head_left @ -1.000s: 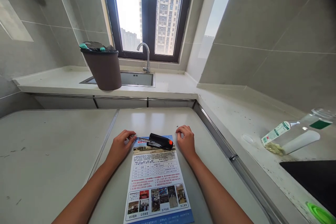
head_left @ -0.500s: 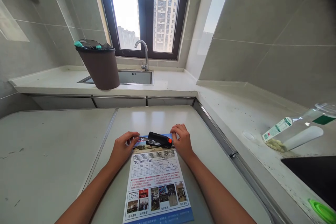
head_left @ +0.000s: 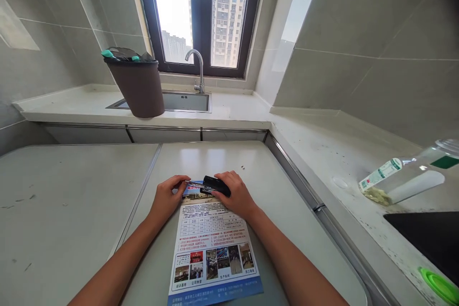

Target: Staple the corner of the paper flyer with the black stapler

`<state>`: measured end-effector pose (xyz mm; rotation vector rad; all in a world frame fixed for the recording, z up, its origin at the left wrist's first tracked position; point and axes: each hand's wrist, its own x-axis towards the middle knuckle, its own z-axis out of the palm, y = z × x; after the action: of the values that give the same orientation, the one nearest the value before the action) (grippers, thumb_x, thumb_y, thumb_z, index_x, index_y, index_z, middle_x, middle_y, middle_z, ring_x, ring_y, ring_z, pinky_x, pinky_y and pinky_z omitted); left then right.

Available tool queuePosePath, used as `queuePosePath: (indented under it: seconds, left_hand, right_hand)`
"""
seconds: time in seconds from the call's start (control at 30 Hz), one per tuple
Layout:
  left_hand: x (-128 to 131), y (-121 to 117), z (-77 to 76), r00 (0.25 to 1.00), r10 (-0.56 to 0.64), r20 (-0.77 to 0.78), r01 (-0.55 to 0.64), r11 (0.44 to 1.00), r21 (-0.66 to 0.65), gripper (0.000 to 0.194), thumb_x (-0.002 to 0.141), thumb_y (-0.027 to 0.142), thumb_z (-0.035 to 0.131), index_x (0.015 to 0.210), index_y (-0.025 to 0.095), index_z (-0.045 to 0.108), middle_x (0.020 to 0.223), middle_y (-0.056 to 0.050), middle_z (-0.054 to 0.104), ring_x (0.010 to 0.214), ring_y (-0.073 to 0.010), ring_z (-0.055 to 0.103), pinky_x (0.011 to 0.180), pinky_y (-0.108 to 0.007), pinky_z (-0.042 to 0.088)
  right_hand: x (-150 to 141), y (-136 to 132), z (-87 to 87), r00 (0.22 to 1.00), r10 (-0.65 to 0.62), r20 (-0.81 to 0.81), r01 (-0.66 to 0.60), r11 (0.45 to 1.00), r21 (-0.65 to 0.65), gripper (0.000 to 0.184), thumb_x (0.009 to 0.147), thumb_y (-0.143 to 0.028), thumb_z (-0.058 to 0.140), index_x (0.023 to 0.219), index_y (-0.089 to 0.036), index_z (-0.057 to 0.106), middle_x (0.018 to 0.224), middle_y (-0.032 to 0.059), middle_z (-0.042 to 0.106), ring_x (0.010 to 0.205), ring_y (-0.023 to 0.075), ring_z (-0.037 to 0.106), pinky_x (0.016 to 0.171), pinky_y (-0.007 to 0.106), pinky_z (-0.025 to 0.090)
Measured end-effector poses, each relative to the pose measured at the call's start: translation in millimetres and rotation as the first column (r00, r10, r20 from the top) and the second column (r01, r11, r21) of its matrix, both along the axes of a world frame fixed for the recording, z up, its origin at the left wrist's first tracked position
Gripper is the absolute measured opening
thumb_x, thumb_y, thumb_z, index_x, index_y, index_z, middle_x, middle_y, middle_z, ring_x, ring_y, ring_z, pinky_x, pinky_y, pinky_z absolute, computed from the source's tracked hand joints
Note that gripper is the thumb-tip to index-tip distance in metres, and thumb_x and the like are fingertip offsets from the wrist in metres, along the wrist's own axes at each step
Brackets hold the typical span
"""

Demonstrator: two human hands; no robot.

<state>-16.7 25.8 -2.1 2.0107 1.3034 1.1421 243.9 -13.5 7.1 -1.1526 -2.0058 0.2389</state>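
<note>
A black stapler lies over the top end of a printed flyer, its thin metal part pointing left. My right hand is closed around the stapler's black body from the right, fingers over the top and thumb on the near side. At the other end, my left hand pinches the tip of the metal part between thumb and forefinger. The flyer lies flat between my forearms, with text, a table and small photos on it. My right hand hides the stapler's right end and the flyer's upper right corner.
Under the flyer is a white tabletop with a seam. Tiny bits lie beyond my right hand. Behind are a brown bin, a sink and a faucet. A clear bottle and green lid are at right.
My right hand has moved left from the flyer's top right corner and closed over the stapler's body. Tiny bits on the tabletop now show where that hand was. My left hand keeps its pinch.
</note>
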Motion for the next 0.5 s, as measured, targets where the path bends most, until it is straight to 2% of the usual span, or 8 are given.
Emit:
queuePosePath:
  seconds: [0.13, 0.27, 0.5]
  left_hand:
    - [1.1, -0.3, 1.3, 0.999, 0.014, -0.039, -0.014, 1.000, 0.004, 0.023, 0.096, 0.037, 0.057, 0.102, 0.023, 0.073, 0.093, -0.001, 0.075, 0.071, -0.0156, 0.064, 0.067, -0.027, 0.050]
    - [1.5, -0.4, 1.4, 0.999, 0.003, -0.036, -0.003, 1.000, 0.003, 0.025, 0.097, 0.037, 0.055, 0.107, 0.021, 0.071, 0.093, -0.003, 0.074, 0.074, -0.0162, 0.063, 0.068, -0.028, 0.049]
    - [2.7, -2.0, 4.4, 0.999, -0.025, -0.041, 0.025, 1.000, -0.007, 0.025, 0.095, 0.037, 0.056, 0.101, 0.023, 0.076, 0.095, -0.002, 0.077, 0.071, -0.0160, 0.063, 0.067, -0.028, 0.049]
  right_hand:
    - [1.0, 1.5, -1.8, 0.999, 0.034, -0.006, -0.034, 0.999, -0.026, 0.032, 0.095, -0.020, 0.065, 0.126, -0.027, 0.060, 0.113, 0.0065, 0.068, 0.104, 0.0263, 0.058, 0.094, 0.045, 0.049]
    - [1.8, 1.2, -1.1, 0.999, 0.051, -0.008, -0.051, 0.997, -0.059, 0.035, 0.094, -0.019, 0.066, 0.128, -0.027, 0.058, 0.115, 0.0061, 0.068, 0.105, 0.0259, 0.057, 0.094, 0.045, 0.049]
    - [1.9, 2.3, -3.3, 0.998, 0.062, -0.014, -0.062, 0.996, -0.061, 0.036, 0.094, -0.018, 0.065, 0.129, -0.026, 0.057, 0.114, 0.0066, 0.068, 0.106, 0.0256, 0.057, 0.095, 0.045, 0.049]
